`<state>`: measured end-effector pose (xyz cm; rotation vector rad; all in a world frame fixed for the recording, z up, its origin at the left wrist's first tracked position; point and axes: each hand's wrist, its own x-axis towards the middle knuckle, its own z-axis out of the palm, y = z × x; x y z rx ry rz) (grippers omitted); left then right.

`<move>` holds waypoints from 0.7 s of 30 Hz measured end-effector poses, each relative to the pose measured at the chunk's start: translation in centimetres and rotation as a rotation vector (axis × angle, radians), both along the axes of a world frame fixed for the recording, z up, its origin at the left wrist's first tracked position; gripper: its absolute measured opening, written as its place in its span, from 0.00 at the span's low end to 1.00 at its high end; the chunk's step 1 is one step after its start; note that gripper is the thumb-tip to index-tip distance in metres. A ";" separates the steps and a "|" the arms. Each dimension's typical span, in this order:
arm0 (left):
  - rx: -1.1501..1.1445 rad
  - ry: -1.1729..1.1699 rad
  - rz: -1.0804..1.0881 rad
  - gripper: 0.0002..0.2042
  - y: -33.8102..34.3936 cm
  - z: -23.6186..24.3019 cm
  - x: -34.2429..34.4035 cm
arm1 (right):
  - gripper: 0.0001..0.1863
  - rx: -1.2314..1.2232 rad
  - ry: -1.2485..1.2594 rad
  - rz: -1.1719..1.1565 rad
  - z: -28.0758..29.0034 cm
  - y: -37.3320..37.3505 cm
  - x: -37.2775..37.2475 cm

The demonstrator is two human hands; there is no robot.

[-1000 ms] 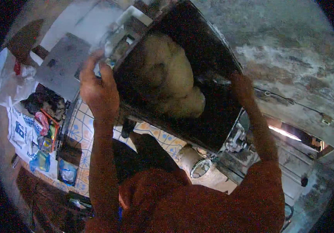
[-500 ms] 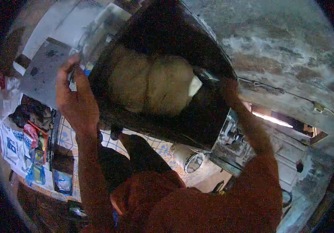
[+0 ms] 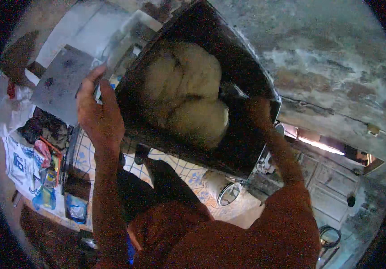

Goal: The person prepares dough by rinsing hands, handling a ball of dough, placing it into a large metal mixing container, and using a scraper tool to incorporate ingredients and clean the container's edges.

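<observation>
A dark, deep trough (image 3: 251, 67) holds a beige, dough-like mass (image 3: 188, 89) that fills much of its interior. At the trough's left rim, my left hand (image 3: 101, 112) is raised with thumb and fingers apart; whether it touches the metal fittings behind it is unclear. My right hand (image 3: 258, 110) reaches over the right side into the trough, dim and blurred. A shiny metal piece (image 3: 240, 92) lies just beyond its fingertips; I cannot tell whether I grip it.
Upper left are a grey metal plate (image 3: 58, 85) and white surface (image 3: 67, 22). Lower left lie plastic bags (image 3: 20, 161). A white bucket (image 3: 222, 188) stands on the tiled floor (image 3: 179, 175). A weathered wall (image 3: 318, 62) with a cord and a lit opening (image 3: 323, 145) is at right.
The beige mass has shifted and folded into a different shape. My left hand moved left, then slightly back right. My right hand has come further down and left into the trough.
</observation>
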<state>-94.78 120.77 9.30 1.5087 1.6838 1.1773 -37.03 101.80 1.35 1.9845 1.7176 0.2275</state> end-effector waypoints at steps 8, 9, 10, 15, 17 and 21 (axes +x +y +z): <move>0.183 0.002 0.032 0.12 -0.7 -0.5 0.0 | 0.11 0.113 -0.178 0.451 6.2 2.3 -3.8; 0.124 0.051 0.030 0.12 -0.8 -0.9 0.1 | 0.11 0.121 -0.176 0.453 5.5 2.5 -4.1; 0.070 0.119 0.044 0.11 -0.8 -0.5 -1.0 | 0.12 0.019 -0.081 0.266 4.4 3.6 -5.8; 0.057 0.063 0.059 0.11 -1.3 -1.2 -1.2 | 0.15 -0.326 -0.127 -0.223 14.4 5.2 -9.7; -0.013 -0.022 0.038 0.11 -0.6 -0.7 -1.2 | 0.15 -0.210 -0.181 -0.207 16.5 5.2 -9.4; -0.004 0.095 -0.064 0.11 -0.1 -0.2 -1.0 | 0.15 -0.035 -0.087 0.047 6.0 4.8 -9.3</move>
